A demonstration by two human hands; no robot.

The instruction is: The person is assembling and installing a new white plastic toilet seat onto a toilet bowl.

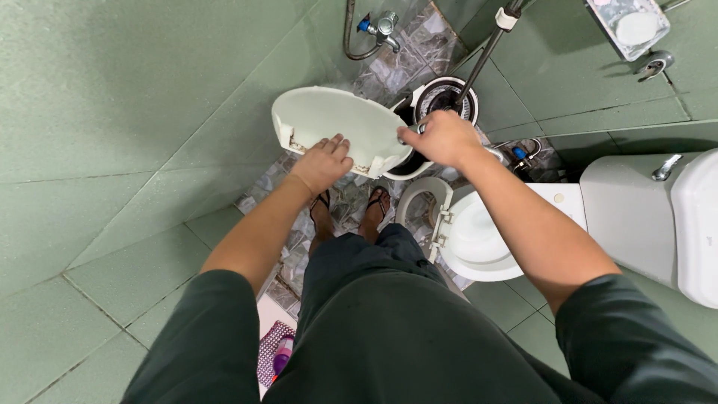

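Toilet lid [340, 123] held up, L hand [324, 162] + R hand [443, 138].

White toilet seat lid [336, 123] is held at its edge by left hand [323, 162]; right hand [443, 138] is closed on its hinge end; toilet [479, 239] seen below.

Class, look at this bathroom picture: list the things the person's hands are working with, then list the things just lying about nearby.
In hand:
- white toilet lid, detached, held by both hands
- left hand on its lower edge
- right hand gripping its right end

Lying about:
- toilet bowl
- cistern
- mop bucket
- wall tap
- purple bottle
- soap dish
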